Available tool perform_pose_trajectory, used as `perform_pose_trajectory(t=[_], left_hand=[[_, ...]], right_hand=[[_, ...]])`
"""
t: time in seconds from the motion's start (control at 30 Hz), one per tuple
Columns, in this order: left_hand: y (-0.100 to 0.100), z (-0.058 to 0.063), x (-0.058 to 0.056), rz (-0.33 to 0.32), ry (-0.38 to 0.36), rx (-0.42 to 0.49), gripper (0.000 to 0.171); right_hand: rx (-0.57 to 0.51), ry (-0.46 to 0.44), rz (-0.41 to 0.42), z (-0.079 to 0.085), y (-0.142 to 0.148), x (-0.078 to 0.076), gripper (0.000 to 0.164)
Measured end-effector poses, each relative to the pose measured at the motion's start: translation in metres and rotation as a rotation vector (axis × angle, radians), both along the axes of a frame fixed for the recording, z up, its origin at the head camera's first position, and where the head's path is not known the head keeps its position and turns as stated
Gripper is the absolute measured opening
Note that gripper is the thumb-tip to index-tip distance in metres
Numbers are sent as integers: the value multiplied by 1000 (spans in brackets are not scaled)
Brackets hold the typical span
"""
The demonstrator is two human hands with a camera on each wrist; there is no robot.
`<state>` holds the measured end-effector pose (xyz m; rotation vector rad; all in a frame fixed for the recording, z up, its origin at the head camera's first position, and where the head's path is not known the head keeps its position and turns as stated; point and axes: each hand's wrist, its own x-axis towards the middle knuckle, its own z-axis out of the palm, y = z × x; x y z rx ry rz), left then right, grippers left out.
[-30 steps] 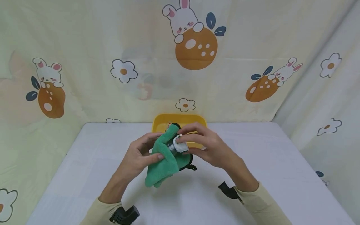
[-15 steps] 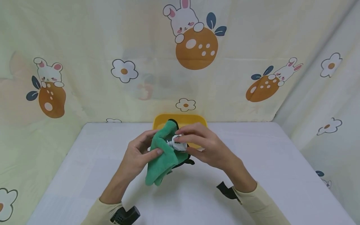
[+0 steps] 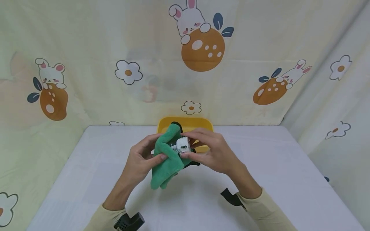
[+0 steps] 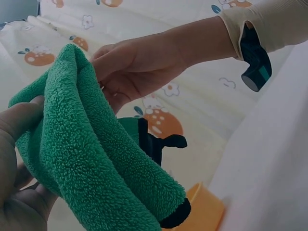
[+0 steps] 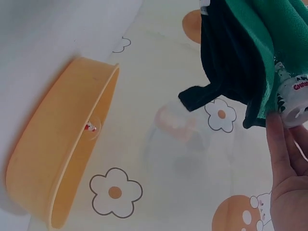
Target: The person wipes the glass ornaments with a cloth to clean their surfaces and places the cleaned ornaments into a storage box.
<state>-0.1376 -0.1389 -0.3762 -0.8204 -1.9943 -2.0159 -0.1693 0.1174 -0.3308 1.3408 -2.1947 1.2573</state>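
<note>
My left hand (image 3: pixel 141 157) grips a fluffy green cloth (image 3: pixel 164 170) with black edging, its thumb on top of a fold. Against the cloth, the fingers and thumb of my right hand (image 3: pixel 212 149) pinch a small white round base (image 3: pixel 183 145) marked with dark green shapes. In the right wrist view the base (image 5: pixel 294 98) also shows red lettering, with a small whitish part standing out toward the cloth. The left wrist view shows the folded cloth (image 4: pixel 91 149) hiding this piece. Both hands are held up above the table.
Behind the hands a yellow basin (image 3: pixel 208 123) stands on the white-covered table (image 3: pixel 245 154). Inside it lies a clear rounded thing (image 5: pixel 91 126) with a red and white figure. A patterned curtain (image 3: pixel 95 80) hangs at the back and sides.
My right hand's fingers have shifted round the white base, which has turned so its green marks face the head camera. The cloth has moved slightly up and to the left.
</note>
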Motion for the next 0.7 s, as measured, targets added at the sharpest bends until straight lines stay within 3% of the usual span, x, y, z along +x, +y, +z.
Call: perform_pose_trajectory(t=[0.37,0.7], left_hand=[[1,2,2,13,37,0,55],[2,5,5,48,72,-3,55]], right_hand=[[58,-110,-112,3,-2,3,36],[88,-330,-141,7,-3,4,22]])
